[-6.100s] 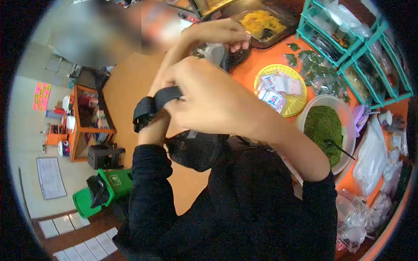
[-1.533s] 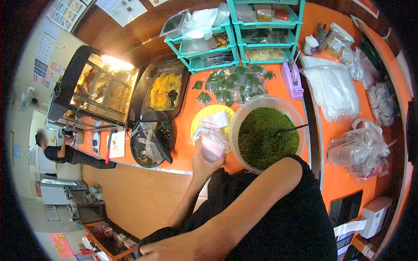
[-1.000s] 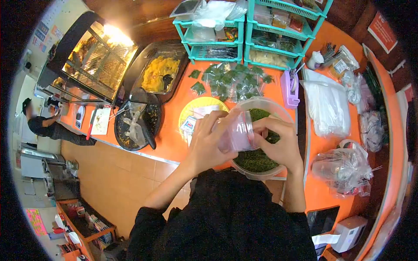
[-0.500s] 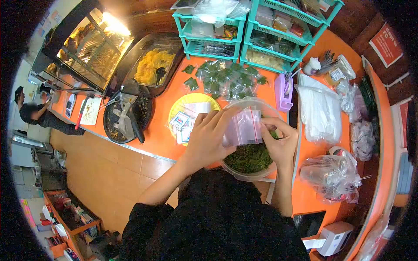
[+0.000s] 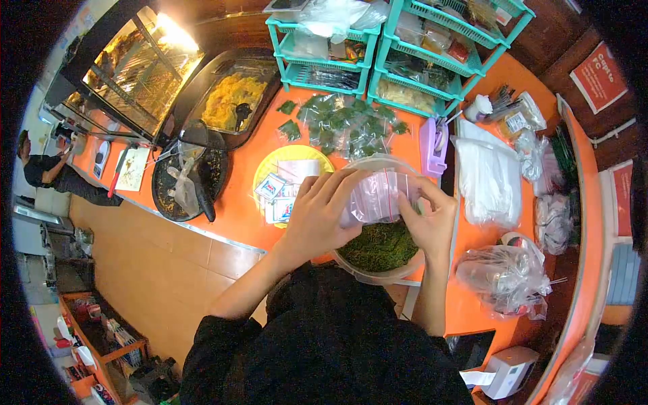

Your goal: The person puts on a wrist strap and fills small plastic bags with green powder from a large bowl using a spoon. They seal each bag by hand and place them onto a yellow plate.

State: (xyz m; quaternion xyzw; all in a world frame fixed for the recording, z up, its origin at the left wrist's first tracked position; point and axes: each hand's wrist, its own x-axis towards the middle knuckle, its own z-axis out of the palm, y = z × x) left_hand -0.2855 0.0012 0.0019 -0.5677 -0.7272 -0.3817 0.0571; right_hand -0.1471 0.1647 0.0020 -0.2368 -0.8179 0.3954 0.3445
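Between my hands is a stack of small clear zip bags [image 5: 371, 200] with a red line near the edge. My left hand [image 5: 322, 210] is closed around the stack's left side. The thumb and fingers of my right hand [image 5: 432, 214] pinch its right edge. Both hands are over a round clear tub [image 5: 361, 273] of chopped green leaves [image 5: 381, 248], hiding part of it. Just left of the tub lies a yellow plate [image 5: 268, 162] bearing printed packets [image 5: 273, 187] and more clear bags [image 5: 302, 169].
Filled bags of green leaves [image 5: 347, 125] lie behind the tub. Teal shelves [image 5: 378, 67] stand at the back. A purple tape dispenser [image 5: 433, 148] and white plastic bags [image 5: 487, 182] are on the right. A black pan [image 5: 177, 196] sits left; another person [image 5: 50, 169] stands far left.
My right thumb has moved inward onto the face of the bag stack, which now looks more bent. My left hand keeps its hold. The whole view has shifted slightly.
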